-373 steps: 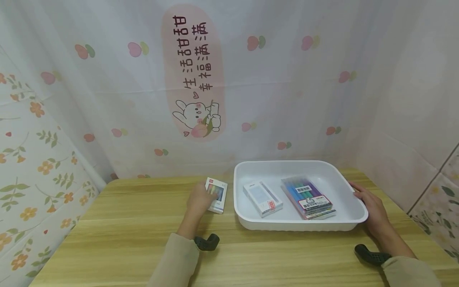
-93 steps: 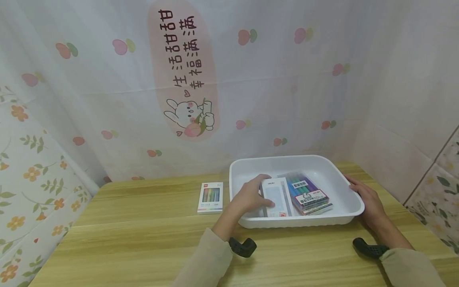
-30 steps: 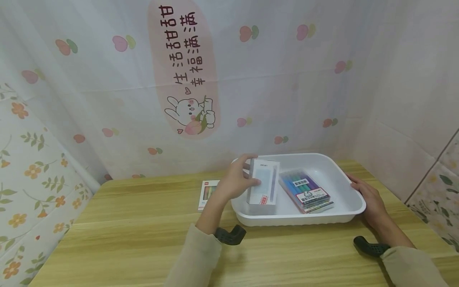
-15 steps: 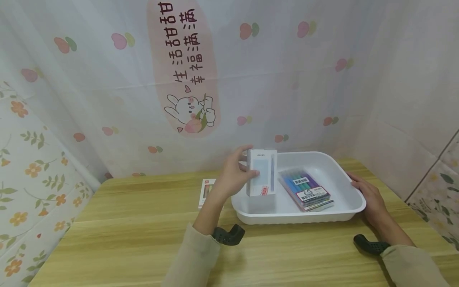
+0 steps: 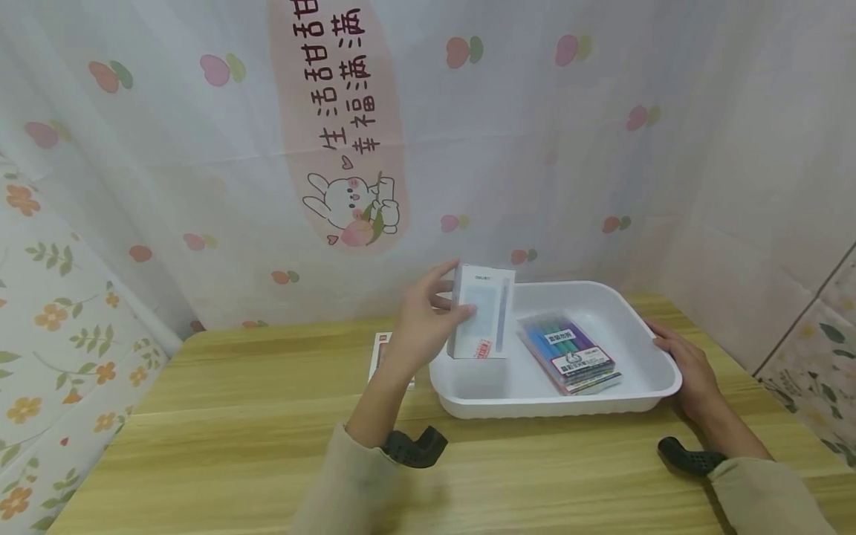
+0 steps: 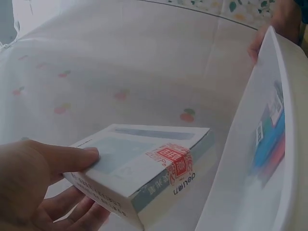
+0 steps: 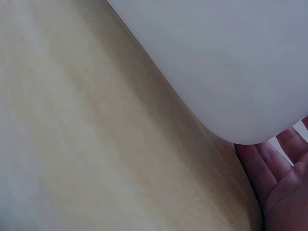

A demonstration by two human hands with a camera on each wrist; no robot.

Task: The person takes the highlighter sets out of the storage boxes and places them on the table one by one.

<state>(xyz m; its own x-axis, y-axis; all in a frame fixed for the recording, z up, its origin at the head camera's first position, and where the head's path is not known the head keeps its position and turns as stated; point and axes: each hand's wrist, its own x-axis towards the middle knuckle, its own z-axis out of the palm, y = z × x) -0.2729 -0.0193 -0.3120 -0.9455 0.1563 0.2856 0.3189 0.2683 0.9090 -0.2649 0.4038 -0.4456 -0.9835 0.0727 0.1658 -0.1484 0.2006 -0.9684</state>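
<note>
My left hand [image 5: 424, 321] holds a white carton [image 5: 487, 312], thumb on its front and fingers behind, raised over the left end of the white plastic tray [image 5: 535, 409]. The carton has a pale blue panel and a red seal sticker, sharp in the left wrist view. My right hand [image 5: 689, 364] grips the tray's right rim; in the right wrist view its fingers [image 7: 260, 168] lie along the outer wall. Inside the tray, packs of coloured pens [image 5: 568, 353] lie stacked. Left of the tray, a small white pack [image 5: 380, 349] lies on the table, mostly hidden behind my left wrist.
The tray stands near the back of a wood-grain table [image 5: 234, 416]. A printed white curtain [image 5: 535, 148] hangs behind it, with flowered cloth at both sides. Each wrist wears a black mount, the left mount [image 5: 416, 447] close over the table.
My left hand has taken the white carton from the tray floor and lifted it up and left. Earlier that hand was on the small pack left of the tray. The right hand stays at the rim.
</note>
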